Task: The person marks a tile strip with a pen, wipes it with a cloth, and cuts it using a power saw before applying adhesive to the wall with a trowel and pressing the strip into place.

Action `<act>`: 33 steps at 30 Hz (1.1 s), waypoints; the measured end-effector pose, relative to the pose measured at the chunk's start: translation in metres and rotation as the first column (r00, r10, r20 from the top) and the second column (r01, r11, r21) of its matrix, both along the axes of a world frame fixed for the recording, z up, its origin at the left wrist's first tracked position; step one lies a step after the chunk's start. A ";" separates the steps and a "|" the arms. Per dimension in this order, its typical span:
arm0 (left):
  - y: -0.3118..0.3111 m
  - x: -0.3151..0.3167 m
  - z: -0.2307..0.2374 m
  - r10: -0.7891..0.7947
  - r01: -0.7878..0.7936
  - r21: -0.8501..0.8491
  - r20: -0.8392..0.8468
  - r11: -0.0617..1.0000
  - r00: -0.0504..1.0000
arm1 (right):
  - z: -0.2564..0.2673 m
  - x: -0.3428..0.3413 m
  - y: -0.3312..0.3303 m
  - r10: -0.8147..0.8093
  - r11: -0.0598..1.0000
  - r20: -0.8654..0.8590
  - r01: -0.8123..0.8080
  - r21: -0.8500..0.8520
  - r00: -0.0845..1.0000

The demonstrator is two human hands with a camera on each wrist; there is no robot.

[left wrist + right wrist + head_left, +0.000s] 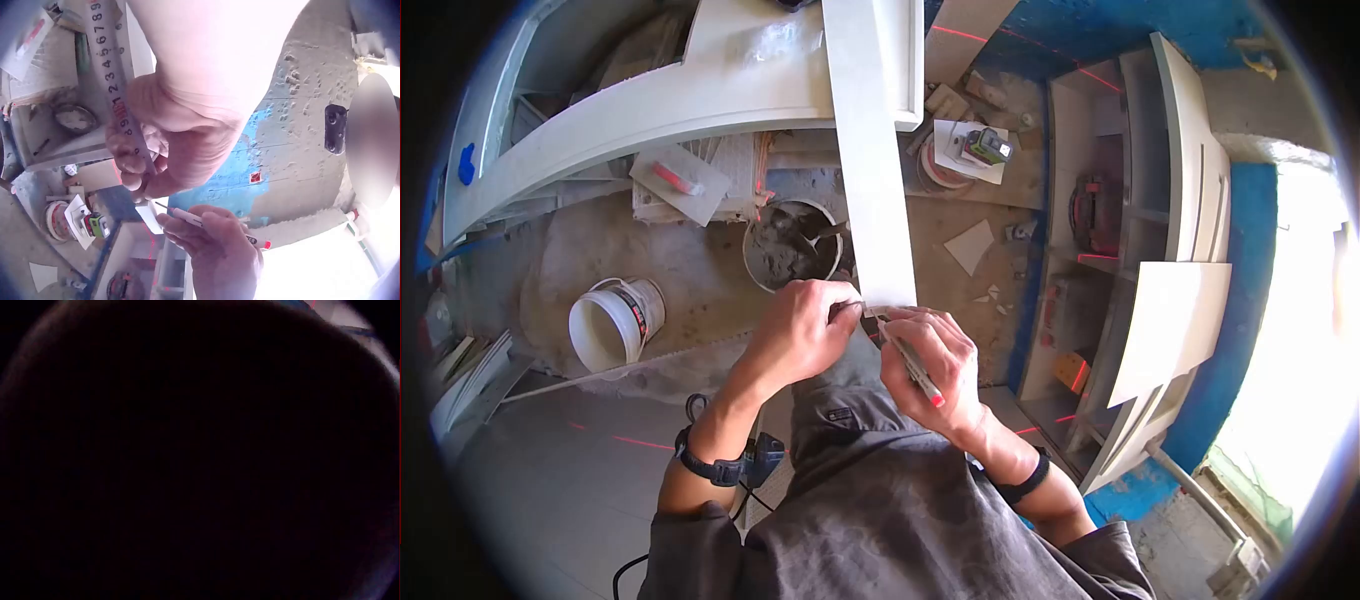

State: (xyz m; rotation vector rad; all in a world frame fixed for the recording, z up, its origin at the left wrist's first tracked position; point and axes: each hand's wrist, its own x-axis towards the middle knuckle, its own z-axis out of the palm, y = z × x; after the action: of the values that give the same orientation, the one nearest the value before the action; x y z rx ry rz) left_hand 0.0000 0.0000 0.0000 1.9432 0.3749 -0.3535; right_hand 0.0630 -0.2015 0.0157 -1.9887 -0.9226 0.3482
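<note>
A long white board strip (875, 180) reaches toward the body in the head view, its near end right by both hands. My left hand (803, 325) is at that end's left corner, and its fingers and thumb pinch the blade of a tape measure (105, 56), whose printed numbers show in the left wrist view. The tape's case is out of sight. With my right hand (935, 365) I hold a white marker with a red end (924, 382), its tip pointed at the board's end beside the left fingertips. The right wrist view is almost wholly dark.
A bucket of grey mortar (833, 262) stands under the board, and a white bucket (588, 335) lies tipped at left. A green and black laser level (987, 147) sits on a tile-topped bucket. At right stands an open cabinet (1135, 150) with loose panels (1170, 320) leaning on it.
</note>
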 end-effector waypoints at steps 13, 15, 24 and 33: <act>0.001 -0.001 0.000 -0.017 0.019 0.053 -0.039 0.998 0.999 | 0.001 -0.003 0.005 -0.001 1.000 0.006 0.001 0.004 1.000; 0.002 -0.001 -0.001 -0.017 0.018 0.051 -0.033 0.999 0.999 | 0.001 -0.002 0.006 -0.001 1.000 0.005 0.001 0.003 1.000; 0.002 -0.001 -0.001 -0.015 0.015 0.024 -0.032 1.000 0.999 | 0.003 -0.001 0.005 0.012 1.000 -0.011 -0.012 -0.015 1.000; 0.005 0.002 0.004 -0.047 0.050 0.024 -0.106 0.998 0.993 | 0.004 0.000 0.006 0.007 1.000 -0.009 -0.008 -0.021 1.000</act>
State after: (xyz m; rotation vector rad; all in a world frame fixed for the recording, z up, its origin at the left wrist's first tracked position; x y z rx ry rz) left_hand 0.0017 0.0048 0.0042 1.9669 0.4032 -0.4869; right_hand 0.0628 -0.1955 0.0193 -2.0015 -0.9243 0.3725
